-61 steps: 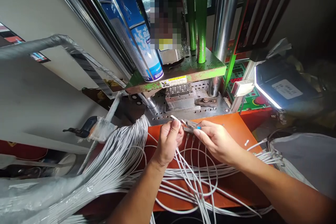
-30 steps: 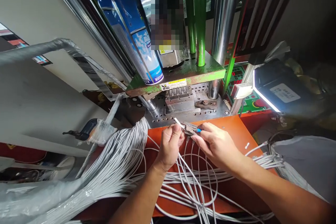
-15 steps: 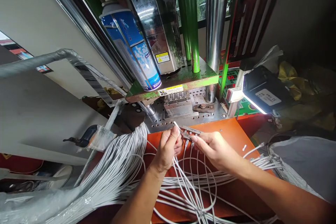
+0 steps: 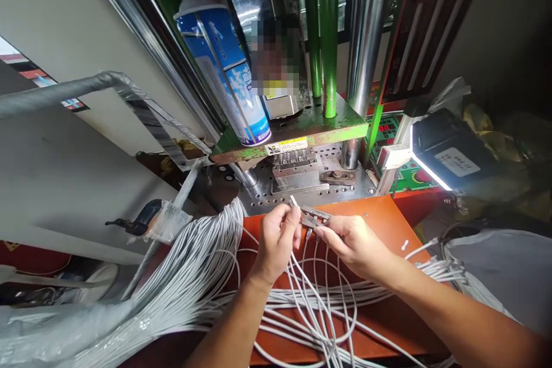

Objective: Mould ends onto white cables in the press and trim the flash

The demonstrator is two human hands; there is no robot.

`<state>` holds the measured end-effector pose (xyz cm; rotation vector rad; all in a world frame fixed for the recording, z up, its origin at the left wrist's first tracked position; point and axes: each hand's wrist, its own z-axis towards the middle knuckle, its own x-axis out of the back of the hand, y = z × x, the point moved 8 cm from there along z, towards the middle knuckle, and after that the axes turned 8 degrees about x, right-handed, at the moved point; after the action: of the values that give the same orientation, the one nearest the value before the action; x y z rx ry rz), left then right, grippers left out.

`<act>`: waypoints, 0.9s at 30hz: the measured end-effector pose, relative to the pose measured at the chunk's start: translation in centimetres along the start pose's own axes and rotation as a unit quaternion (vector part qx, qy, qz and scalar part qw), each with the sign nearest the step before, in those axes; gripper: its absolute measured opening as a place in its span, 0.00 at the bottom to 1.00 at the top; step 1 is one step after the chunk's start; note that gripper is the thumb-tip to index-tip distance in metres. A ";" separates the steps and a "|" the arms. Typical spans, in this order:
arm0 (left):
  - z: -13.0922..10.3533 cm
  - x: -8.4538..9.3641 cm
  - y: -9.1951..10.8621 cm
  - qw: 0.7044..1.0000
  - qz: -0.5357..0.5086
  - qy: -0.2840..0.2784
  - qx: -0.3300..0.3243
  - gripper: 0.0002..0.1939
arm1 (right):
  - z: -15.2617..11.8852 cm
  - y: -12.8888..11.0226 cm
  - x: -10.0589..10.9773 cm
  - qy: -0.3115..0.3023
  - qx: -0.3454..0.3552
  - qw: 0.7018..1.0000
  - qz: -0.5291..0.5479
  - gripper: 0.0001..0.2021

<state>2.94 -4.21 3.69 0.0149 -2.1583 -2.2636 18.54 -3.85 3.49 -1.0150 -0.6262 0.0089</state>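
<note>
My left hand [image 4: 279, 236] is closed on white cables, one pale tip [image 4: 294, 201] sticking up past the thumb. My right hand [image 4: 356, 241] pinches a small metal fixture [image 4: 314, 215] between thumb and fingers. The fixture lies just right of my left fingertips, over the orange table [image 4: 379, 215]. Several cables [image 4: 317, 293] hang from it and from my left hand and loop below. Whether my left fingers also touch the fixture is hard to make out.
Behind my hands stands a press with a metal mold block [image 4: 295, 172] under its green plate [image 4: 345, 118]. A blue spray can [image 4: 228, 75] leans there. A thick cable bundle [image 4: 202, 253] lies left, a lit lamp [image 4: 448, 155] right, and cable ends [image 4: 442, 269] at the table's right.
The view has shifted slightly, moving the machine a little right in the picture. My left hand's fingers have shifted slightly around the cable beside the fixture. My right hand keeps its hold.
</note>
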 end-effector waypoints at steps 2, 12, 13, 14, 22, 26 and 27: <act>-0.1 0.2 -0.3 0.999 0.025 0.025 -0.004 0.25 | -0.1 -0.4 0.4 0.020 0.025 0.998 -0.048 0.24; -1.2 -1.7 -0.5 0.927 -0.268 -0.193 0.177 0.23 | -0.9 0.3 -2.2 -0.134 -0.143 0.879 0.435 0.33; -1.5 -2.0 -0.3 0.910 -0.301 -0.216 0.188 0.23 | -1.0 0.0 -2.6 -0.144 -0.148 0.845 0.493 0.33; -1.7 -2.3 -0.1 0.896 -0.325 -0.233 0.193 0.23 | -1.1 -0.2 -2.7 -0.149 -0.142 0.826 0.525 0.33; -0.9 -1.2 0.2 0.952 -0.252 -0.143 0.104 0.22 | -0.4 0.5 -1.4 -0.096 -0.057 0.945 0.309 0.31; -0.7 -0.3 0.0 0.990 -0.133 -0.027 0.047 0.23 | 0.0 -1.2 0.9 0.027 0.074 0.997 -0.006 0.28; -0.7 -0.2 0.0 0.993 -0.110 -0.003 0.031 0.24 | -0.2 -1.6 1.0 0.053 0.088 0.992 -0.073 0.27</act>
<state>3.18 -4.88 3.65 0.2587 -2.3347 -2.3061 19.09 -4.58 5.15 -0.7918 -0.5900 -0.1164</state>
